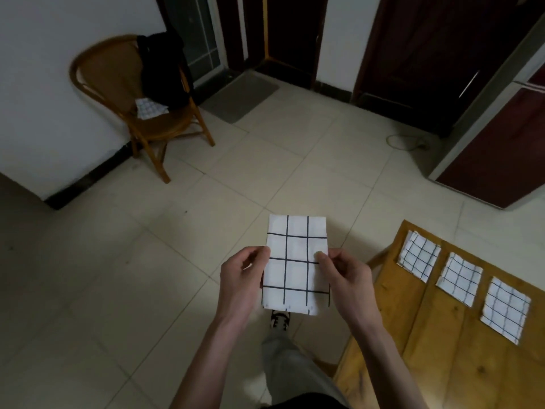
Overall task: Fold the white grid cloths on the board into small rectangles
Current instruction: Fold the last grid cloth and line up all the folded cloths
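Cloth with the black grid is held in the air over the floor, already a narrow rectangle; the left hand and the right hand each pinch one long edge at mid-height, probably to keep the layers together for one more fold. Farther right, three folded cloths lie in a row on the wooden board. Far away, another cloth rests on a wicker chair.

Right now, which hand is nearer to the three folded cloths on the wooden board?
The right hand. It pinches the right edge of the held cloth, on the side toward the folded cloths on the board. The left hand holds the opposite edge, farther away.
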{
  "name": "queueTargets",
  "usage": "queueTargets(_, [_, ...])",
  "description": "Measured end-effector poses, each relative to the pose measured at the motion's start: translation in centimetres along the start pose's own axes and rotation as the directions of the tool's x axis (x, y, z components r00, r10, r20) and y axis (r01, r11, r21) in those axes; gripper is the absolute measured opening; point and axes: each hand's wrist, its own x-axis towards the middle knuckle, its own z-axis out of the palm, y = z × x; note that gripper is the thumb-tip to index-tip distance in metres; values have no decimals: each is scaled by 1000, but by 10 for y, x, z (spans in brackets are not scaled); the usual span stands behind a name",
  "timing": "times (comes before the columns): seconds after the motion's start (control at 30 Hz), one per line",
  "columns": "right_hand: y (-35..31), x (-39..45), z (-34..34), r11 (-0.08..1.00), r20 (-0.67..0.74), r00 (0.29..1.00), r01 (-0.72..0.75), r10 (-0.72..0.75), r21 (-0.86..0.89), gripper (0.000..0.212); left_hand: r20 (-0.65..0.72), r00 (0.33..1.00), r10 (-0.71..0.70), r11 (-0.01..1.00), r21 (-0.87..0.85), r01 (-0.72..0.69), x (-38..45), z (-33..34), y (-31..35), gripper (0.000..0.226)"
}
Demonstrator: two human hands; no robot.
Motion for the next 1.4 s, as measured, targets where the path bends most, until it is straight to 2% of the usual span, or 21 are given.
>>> queueTargets(0.17, [-9,74,-4,999,-49,998,-32,33,30,16,72,997,15,998,59,-20,79,30,27,12])
queueTargets(0.4, [-33,180,-30,994,-130,990,-47,60,97,15,144,989,34,996,78,-45,179,91,78,12])
queueTargets(0.7, [-43,277,-69,993,-308,946,-67,96,102,14,280,956,82,990,91,-111,271,168,116,12])
queueTargets(0.87, [-38,326,-88,992,-411,904,-93,120,86,15,365,929,63,986,118,-114,327,214,127,10])
queueTargets(1.1, [-43,414,-119,985,-569,806,-163,164,54,16,514,855,65,982,121,-147,427,304,169,9])
queueTargets(1.4, [-59,530,-160,977,-732,647,-160,212,141,13,740,665,102,955,115,-274,544,422,234,11])
